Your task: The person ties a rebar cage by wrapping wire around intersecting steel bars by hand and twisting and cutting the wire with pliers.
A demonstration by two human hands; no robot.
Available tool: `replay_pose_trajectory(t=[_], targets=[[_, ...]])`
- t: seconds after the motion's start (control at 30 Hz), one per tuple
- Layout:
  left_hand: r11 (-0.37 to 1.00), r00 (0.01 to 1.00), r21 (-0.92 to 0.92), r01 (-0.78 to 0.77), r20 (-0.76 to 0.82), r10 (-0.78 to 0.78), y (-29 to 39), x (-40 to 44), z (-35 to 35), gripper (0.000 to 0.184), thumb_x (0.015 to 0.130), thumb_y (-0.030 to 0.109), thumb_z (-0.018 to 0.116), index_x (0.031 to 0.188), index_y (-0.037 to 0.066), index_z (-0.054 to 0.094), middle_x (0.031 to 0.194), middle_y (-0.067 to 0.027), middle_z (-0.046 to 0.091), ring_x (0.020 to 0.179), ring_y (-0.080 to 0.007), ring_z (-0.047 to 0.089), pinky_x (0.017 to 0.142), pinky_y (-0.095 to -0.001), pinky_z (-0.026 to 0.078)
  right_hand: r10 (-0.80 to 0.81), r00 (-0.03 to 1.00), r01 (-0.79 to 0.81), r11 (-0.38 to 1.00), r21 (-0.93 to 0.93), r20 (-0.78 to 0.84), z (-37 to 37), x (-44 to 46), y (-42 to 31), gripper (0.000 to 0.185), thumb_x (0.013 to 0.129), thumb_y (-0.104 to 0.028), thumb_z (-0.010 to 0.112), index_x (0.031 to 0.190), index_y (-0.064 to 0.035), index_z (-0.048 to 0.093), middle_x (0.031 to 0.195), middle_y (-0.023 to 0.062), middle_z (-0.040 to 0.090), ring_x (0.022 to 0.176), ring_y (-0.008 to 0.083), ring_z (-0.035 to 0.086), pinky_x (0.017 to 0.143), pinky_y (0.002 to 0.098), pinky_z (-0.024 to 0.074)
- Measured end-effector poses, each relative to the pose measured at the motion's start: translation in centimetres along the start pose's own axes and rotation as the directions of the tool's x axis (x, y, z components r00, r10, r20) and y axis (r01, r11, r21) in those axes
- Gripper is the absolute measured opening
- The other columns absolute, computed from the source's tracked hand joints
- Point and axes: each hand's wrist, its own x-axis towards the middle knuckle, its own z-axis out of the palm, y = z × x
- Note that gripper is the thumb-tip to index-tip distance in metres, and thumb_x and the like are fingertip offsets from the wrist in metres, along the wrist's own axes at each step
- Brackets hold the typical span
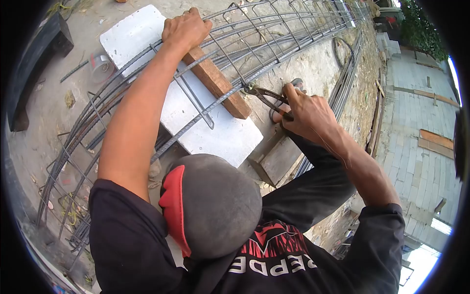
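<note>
My left hand [186,30] is closed around the far bar of a rebar cage [274,58], beside the upper end of a brown wooden block [215,82]. The block lies crosswise under the cage's bars, on a white slab [210,134]. In my right hand [311,110] are pincers [269,98], their handles in my fingers. The pincers' jaws meet the near bar where a stirrup crosses it, just past the block's lower end. Whether wire is between the jaws is too small to tell.
Loose long bars [342,81] run along the ground at the right. A clear plastic cup [101,67] stands by the slab, near a black curved object [36,68]. A wooden box-like piece [276,160] lies near my leg. A grey block wall [416,122] rises at the right.
</note>
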Motion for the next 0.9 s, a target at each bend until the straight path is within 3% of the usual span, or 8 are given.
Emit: replay_pose_trajectory(t=[0.17,0.2,0.27,0.43,0.53,0.63,0.77,0.9], targets=[[1.000,1.000,-0.003,-0.003,-0.005,0.003,-0.1,-0.1,0.1,0.055,0.102,0.046,0.051,0.126,-0.002,0.060,0.124,-0.0256,0.071,0.112,-0.0430,0.069,0.098,-0.0541,0.052,-0.432,0.720,0.272,0.895,-0.352,-0.543,-1.5,0.8,2.0,0.026,0.096,-0.020,0.066,0.110,0.0010,0.062,0.088,0.0175,0.072,0.073,0.0378,0.071,0.069,0.0501,0.0561],[1.000,1.000,-0.006,-0.004,-0.003,0.004,-0.1,0.0,0.0,0.055,0.102,0.046,0.052,0.126,-0.002,0.060,0.124,-0.0256,0.071,0.113,-0.0430,0.069,0.099,-0.0540,0.052,-0.244,0.923,0.209,0.967,-0.144,-0.297,-1.9,0.8,1.9,0.026,0.098,-0.022,0.066,0.108,0.0020,0.064,0.082,0.0153,0.071,0.070,0.0355,0.070,0.067,0.0482,0.0563],[1.000,1.000,0.001,-0.010,-0.006,0.010,0.0,-0.2,-0.1,0.055,0.102,0.046,0.052,0.127,-0.002,0.060,0.124,-0.0255,0.071,0.113,-0.0430,0.069,0.099,-0.0541,0.052,0.045,0.952,-0.184,0.875,0.447,0.303,-1.7,1.6,2.7,0.032,0.100,-0.028,0.069,0.096,0.0043,0.066,0.068,0.0130,0.068,0.062,0.0324,0.069,0.062,0.0435,0.0564],[0.999,1.000,-0.029,0.018,0.006,-0.018,0.0,-0.2,-0.3,0.056,0.101,0.046,0.053,0.129,-0.002,0.061,0.125,-0.0254,0.071,0.114,-0.0433,0.069,0.099,-0.0541,0.053,-0.063,0.846,-0.370,0.645,0.668,0.529,-0.1,0.7,2.6,0.038,0.093,-0.029,0.077,0.110,0.0001,0.060,0.073,0.0128,0.070,0.064,0.0322,0.071,0.062,0.0401,0.0574],[1.000,1.000,0.001,0.016,0.018,-0.016,0.1,-0.1,-0.1,0.057,0.101,0.047,0.054,0.130,-0.002,0.061,0.126,-0.0255,0.070,0.115,-0.0433,0.069,0.100,-0.0539,0.052,-0.159,0.960,0.143,0.986,-0.086,-0.230,1.7,-0.9,2.9,0.050,0.086,-0.015,0.071,0.133,-0.0088,0.055,0.100,0.0153,0.066,0.093,0.0339,0.069,0.075,0.0462,0.0580],[1.000,1.000,0.025,0.010,0.019,-0.010,0.0,-0.1,-0.1,0.058,0.102,0.048,0.054,0.130,-0.002,0.061,0.126,-0.0259,0.070,0.116,-0.0433,0.068,0.101,-0.0536,0.052,-0.221,0.906,0.157,0.967,-0.198,-0.362,-0.4,-0.4,2.3,0.046,0.086,-0.017,0.071,0.129,-0.0060,0.057,0.095,0.0164,0.063,0.099,0.0348,0.067,0.077,0.0490,0.0560],[1.000,1.000,0.024,0.000,0.014,0.000,0.3,-0.1,-0.3,0.058,0.102,0.048,0.053,0.132,-0.001,0.061,0.128,-0.0249,0.070,0.118,-0.0416,0.068,0.102,-0.0532,0.051,-0.081,0.949,-0.038,0.930,0.366,0.303,-0.6,1.4,4.7,0.056,0.092,-0.025,0.070,0.142,-0.0021,0.056,0.095,0.0174,0.064,0.091,0.0364,0.066,0.080,0.0489,0.0545],[0.999,0.999,0.012,0.041,0.034,-0.042,0.3,-0.3,-0.5,0.059,0.101,0.049,0.052,0.134,0.001,0.061,0.129,-0.0227,0.070,0.120,-0.0388,0.068,0.102,-0.0525,0.051,-0.143,0.982,0.097,0.944,-0.317,-0.127,-0.9,1.2,3.5,0.050,0.102,-0.022,0.063,0.151,-0.0117,0.054,0.105,0.0128,0.066,0.102,0.0286,0.067,0.091,0.0406,0.0537]])
